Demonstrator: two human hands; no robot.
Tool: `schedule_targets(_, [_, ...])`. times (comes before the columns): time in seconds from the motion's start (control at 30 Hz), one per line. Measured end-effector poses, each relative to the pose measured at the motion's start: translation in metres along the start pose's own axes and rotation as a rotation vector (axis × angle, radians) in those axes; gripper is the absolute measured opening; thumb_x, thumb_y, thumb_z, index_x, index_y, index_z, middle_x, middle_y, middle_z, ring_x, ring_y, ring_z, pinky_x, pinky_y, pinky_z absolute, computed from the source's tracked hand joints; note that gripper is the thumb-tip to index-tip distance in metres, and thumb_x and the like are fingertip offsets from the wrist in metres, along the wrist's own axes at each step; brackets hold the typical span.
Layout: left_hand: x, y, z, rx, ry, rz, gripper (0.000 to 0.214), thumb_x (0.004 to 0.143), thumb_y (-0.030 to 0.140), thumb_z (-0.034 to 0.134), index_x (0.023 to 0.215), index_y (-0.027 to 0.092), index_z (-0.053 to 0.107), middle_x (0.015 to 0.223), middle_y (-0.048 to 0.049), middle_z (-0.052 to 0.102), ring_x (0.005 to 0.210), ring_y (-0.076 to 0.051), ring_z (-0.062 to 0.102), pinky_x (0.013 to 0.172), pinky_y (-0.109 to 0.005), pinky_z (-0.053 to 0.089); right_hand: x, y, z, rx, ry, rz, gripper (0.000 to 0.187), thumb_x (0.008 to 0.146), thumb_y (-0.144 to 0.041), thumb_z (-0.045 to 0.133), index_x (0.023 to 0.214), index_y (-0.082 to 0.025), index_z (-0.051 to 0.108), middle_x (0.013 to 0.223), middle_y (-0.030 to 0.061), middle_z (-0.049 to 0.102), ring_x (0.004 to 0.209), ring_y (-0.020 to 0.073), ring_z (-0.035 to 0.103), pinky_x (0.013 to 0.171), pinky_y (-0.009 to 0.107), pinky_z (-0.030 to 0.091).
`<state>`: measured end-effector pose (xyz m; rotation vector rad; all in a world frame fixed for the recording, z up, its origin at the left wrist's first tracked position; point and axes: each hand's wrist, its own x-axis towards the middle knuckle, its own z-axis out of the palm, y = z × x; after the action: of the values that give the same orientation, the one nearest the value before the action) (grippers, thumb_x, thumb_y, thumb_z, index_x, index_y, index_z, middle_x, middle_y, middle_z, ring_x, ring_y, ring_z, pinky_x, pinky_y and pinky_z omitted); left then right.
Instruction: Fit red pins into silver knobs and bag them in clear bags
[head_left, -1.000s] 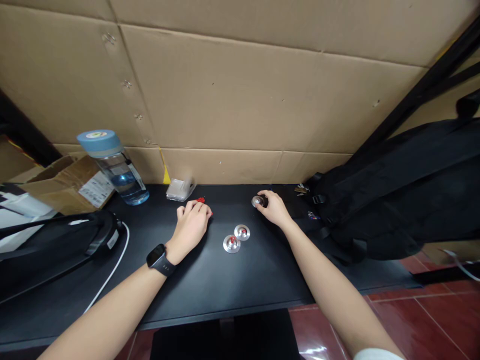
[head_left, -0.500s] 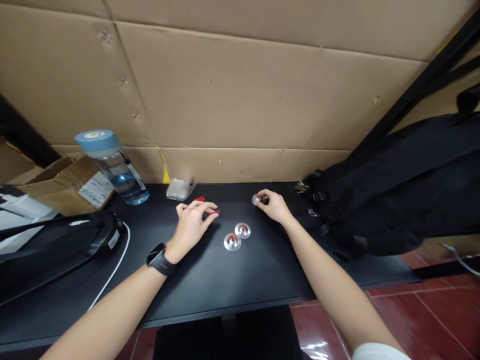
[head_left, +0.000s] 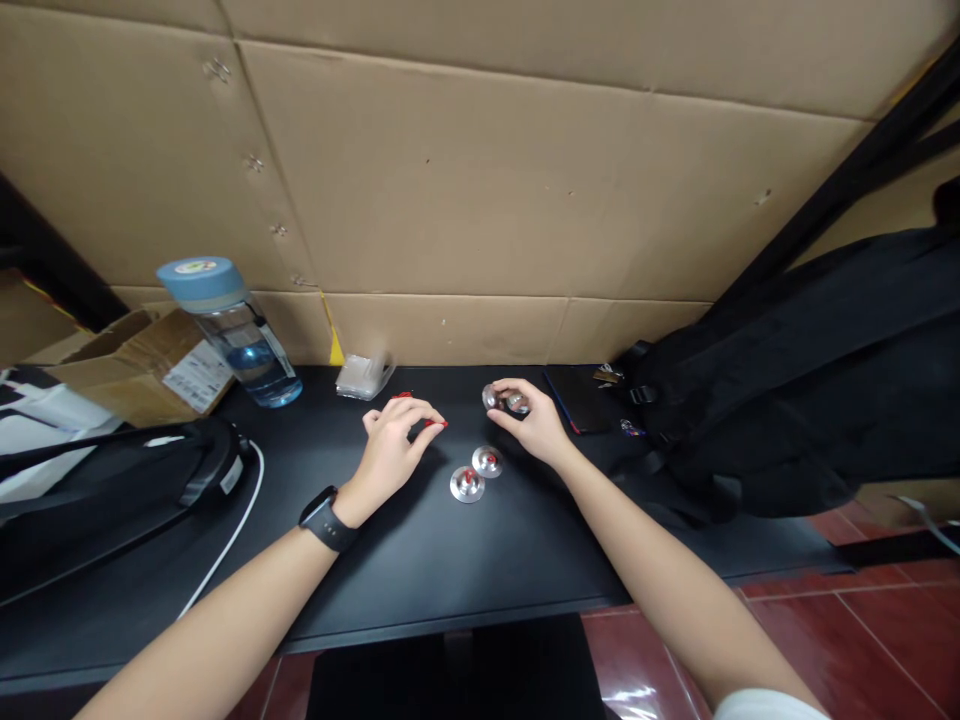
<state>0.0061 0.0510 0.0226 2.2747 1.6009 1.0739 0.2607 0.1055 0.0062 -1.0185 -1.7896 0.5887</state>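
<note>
My left hand [head_left: 396, 440] is closed in a pinch on a thin red cord [head_left: 441, 423], just above the table. My right hand [head_left: 541, 425] grips a silver finger cymbal [head_left: 490, 397] between thumb and fingertips. A second shiny round piece [head_left: 517, 402] shows behind the fingers; whether it is held or lies on the table I cannot tell. Between the hands, nearer me, two finger cymbals lie dome up, a front one [head_left: 467, 488] and a rear one [head_left: 487, 462], each with red cord at its centre. More red cord [head_left: 403, 395] lies behind my left hand, partly hidden.
A clear plastic packet [head_left: 363, 377] lies at the back. To the left stand a blue-lidded water bottle [head_left: 259, 355], an open carton [head_left: 146, 370] and a black bag [head_left: 112, 510]. A dark phone-like slab [head_left: 577, 400], keys [head_left: 607, 374] and a black backpack [head_left: 787, 370] are on the right.
My right hand has moved left with the cymbal, uncovering the dark slab. A second round piece now shows behind its fingers. My left hand still pinches the cord, nearly in place.
</note>
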Motion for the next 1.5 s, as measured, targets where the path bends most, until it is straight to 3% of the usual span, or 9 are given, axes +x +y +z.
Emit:
schedule_targets(0.23, [0.0,-0.001,0.008,-0.29,0.0,-0.015,0.013,0.093,0.034,0.063,0.092,0.025,0.073,0.109,-0.0039,0.065,0.106,-0.02,0.063,0.098,-0.037,0.045,-0.022,-0.039,0.034,0.237,-0.101,-0.098,0.034,0.079,-0.033,0.082,0.108,-0.024,0.067,0.125,0.0096,0.071,0.115,0.024,0.066,0.081,0.034,0.053])
schedule_targets(0.5, [-0.004,0.007,0.014,-0.453,-0.03,-0.026,0.011,0.091,0.028,0.064,0.089,0.022,0.072,0.104,-0.0046,0.063,0.1,-0.019,0.063,0.099,-0.035,0.049,-0.025,-0.044,0.033,0.215,-0.137,-0.096,0.033,0.079,-0.036,0.083,0.107,-0.024,0.069,0.127,0.0103,0.071,0.117,0.0259,0.067,0.087,0.038,0.054])
schedule_targets(0.73, [-0.007,0.011,0.012,-0.35,0.014,-0.052,0.009,0.09,0.027,0.064,0.088,0.023,0.072,0.107,-0.0056,0.061,0.104,-0.021,0.061,0.099,-0.039,0.047,-0.027,-0.045,0.033,0.238,-0.147,-0.089,0.03,0.078,-0.037,0.084,0.102,-0.025,0.071,0.126,0.0092,0.073,0.116,0.0265,0.068,0.085,0.038,0.055])
schedule_targets(0.93, [-0.01,0.014,0.012,-0.21,0.066,-0.027,0.006,0.089,0.027,0.067,0.089,0.025,0.073,0.109,-0.0053,0.061,0.108,-0.024,0.058,0.102,-0.044,0.042,-0.027,-0.045,0.035,0.206,-0.136,-0.019,0.03,0.076,-0.043,0.085,0.095,-0.024,0.071,0.114,0.0076,0.077,0.103,0.0259,0.073,0.081,0.037,0.055])
schedule_targets(1.03, [-0.011,0.016,0.011,-0.159,0.093,-0.015,0.007,0.09,0.028,0.067,0.088,0.026,0.073,0.107,-0.005,0.061,0.108,-0.024,0.058,0.101,-0.045,0.041,-0.025,-0.046,0.033,0.196,-0.185,-0.011,0.023,0.087,-0.044,0.075,0.096,-0.025,0.07,0.108,0.0055,0.077,0.097,0.0227,0.072,0.08,0.035,0.055])
schedule_targets(1.17, [-0.011,0.02,0.009,-0.133,0.102,-0.002,0.007,0.09,0.028,0.068,0.087,0.026,0.074,0.106,-0.0043,0.062,0.108,-0.024,0.058,0.101,-0.045,0.04,-0.023,-0.047,0.025,0.143,-0.249,-0.089,0.021,0.102,-0.038,0.052,0.1,-0.025,0.069,0.114,0.0069,0.073,0.105,0.0212,0.068,0.093,0.038,0.054])
schedule_targets(1.4, [-0.011,0.02,0.011,-0.108,0.054,0.002,0.009,0.091,0.034,0.068,0.088,0.027,0.074,0.107,-0.0046,0.064,0.112,-0.025,0.058,0.102,-0.044,0.038,-0.023,-0.047,0.024,0.025,-0.259,-0.15,0.01,0.098,-0.028,0.056,0.093,-0.024,0.065,0.118,0.0086,0.066,0.11,0.0224,0.063,0.096,0.041,0.052])
schedule_targets(1.5, [-0.013,0.019,0.011,-0.155,0.051,-0.009,0.014,0.097,0.034,0.058,0.106,0.026,0.067,0.116,-0.0056,0.063,0.117,-0.023,0.057,0.102,-0.042,0.038,-0.023,-0.046,0.026,-0.006,-0.237,-0.146,0.007,0.095,-0.023,0.058,0.09,-0.023,0.063,0.119,0.0088,0.064,0.11,0.0227,0.062,0.097,0.041,0.05])
